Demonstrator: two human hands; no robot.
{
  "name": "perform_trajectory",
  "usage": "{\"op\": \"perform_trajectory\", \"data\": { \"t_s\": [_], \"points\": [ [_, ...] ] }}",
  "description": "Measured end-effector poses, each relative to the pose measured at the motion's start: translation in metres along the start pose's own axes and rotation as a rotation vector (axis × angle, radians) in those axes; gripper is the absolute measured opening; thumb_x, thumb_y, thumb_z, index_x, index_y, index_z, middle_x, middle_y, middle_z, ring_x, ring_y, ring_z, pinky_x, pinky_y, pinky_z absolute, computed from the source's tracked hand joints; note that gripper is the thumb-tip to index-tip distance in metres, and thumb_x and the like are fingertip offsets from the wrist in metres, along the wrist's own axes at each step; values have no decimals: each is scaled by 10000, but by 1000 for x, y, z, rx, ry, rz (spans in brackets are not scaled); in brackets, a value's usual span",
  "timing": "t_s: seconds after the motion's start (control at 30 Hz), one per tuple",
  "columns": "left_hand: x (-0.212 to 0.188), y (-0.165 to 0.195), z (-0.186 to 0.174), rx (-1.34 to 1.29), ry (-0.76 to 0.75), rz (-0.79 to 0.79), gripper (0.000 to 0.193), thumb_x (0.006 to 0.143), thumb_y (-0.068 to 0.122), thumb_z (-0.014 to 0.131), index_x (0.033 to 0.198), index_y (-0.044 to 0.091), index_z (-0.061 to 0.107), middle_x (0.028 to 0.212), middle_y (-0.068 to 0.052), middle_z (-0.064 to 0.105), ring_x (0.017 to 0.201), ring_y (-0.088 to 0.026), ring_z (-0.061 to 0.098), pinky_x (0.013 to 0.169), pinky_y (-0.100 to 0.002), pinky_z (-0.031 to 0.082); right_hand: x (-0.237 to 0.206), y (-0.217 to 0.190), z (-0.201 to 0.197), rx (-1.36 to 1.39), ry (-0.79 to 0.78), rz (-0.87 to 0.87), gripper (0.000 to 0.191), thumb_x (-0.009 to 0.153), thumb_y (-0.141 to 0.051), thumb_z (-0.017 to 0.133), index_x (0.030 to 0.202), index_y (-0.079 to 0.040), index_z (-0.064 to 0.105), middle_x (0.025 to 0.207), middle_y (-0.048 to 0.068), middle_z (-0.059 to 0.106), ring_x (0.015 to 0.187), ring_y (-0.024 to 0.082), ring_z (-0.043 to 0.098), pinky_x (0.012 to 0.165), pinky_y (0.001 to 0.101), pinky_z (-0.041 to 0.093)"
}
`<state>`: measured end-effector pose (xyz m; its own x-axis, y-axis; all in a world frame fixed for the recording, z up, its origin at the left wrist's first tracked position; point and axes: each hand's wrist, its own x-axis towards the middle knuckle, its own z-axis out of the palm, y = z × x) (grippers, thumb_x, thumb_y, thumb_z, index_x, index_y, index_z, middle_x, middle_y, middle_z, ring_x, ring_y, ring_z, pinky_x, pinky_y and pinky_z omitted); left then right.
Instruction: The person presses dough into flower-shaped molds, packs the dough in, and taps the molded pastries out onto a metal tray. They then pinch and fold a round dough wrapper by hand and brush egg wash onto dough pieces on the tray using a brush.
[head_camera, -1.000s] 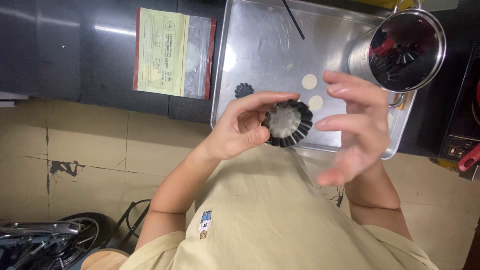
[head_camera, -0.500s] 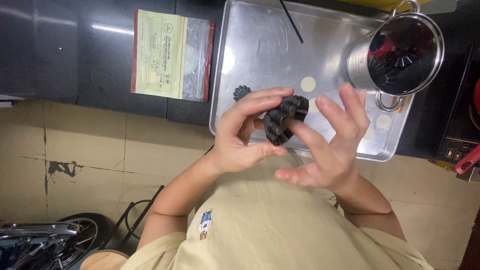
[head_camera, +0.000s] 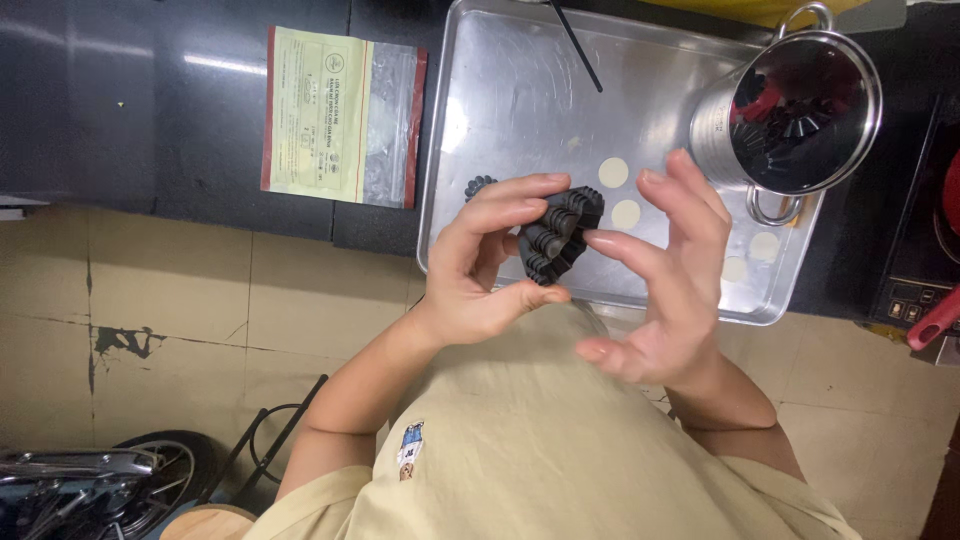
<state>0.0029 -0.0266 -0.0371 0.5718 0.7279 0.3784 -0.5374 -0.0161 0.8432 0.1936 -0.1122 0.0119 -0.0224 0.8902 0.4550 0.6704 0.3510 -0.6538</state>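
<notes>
Dark stone countertop (head_camera: 150, 110) fills the upper part of my view, with worn beige floor tiles (head_camera: 200, 310) below its edge. On the counter sits a steel baking tray (head_camera: 500, 110), and just over its near rim I see both hands at work in front of a beige shirt (head_camera: 520, 440).

My left hand (head_camera: 480, 270) grips a small black fluted mould (head_camera: 560, 235) between thumb below and fingers above, squeezing its walls so the rim looks bent out of round. My right hand (head_camera: 670, 280) is spread loose, its index fingertip touching the mould's side; it grasps nothing. I judge the mould is held up off the tray so both hands can get at it.

Small pale dough discs (head_camera: 613, 172) lie scattered flat on the tray, near the mould, and another dark fluted mould (head_camera: 480, 185) rests on the tray just beside my left fingers. A thin black stick (head_camera: 578, 45) lies near the tray's far end. At the tray's right corner a steel pot (head_camera: 790, 110) lies tipped toward me, with more black moulds and something red inside.

Left of the tray, apart from it, lies a flat clear plastic bag (head_camera: 345, 115) with red side edges and a pale yellow-green rectangular label covering most of its face. A red handle (head_camera: 935, 320) pokes in at far right, and a wheel (head_camera: 160, 470) shows on the floor.
</notes>
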Motion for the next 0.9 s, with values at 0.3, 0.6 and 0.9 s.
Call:
{"op": "perform_trajectory", "data": {
  "t_s": [0.3,0.6,0.9],
  "points": [
    [1,-3,-3,-3,0,-32,667,922,56,853,1470,120,478,1529,-157,447,1483,-253,460,1130,-352,585,7,0,2,-143,-42,13,763,915,-696,588,1228,-5,672,1509,229,445,1534,437,318,1242,568,275],
    [12,-27,-19,-348,-32,-220,702,1013,424,698,1533,56,403,1520,-207,501,1421,-215,528,1224,-344,435,5,15,10,-19,13,-37,742,830,-497,869,1334,-69,532,1486,207,418,1479,380,395,1257,509,365],
    [4,-84,-21,-616,73,-398,548,1066,321,630,1477,51,389,1350,-98,597,1245,-186,620,1042,-363,550,1,90,58,541,31,180,884,687,-21,943,1441,-41,482,1440,162,594,1304,232,598,1150,359,489]
  ]
}}
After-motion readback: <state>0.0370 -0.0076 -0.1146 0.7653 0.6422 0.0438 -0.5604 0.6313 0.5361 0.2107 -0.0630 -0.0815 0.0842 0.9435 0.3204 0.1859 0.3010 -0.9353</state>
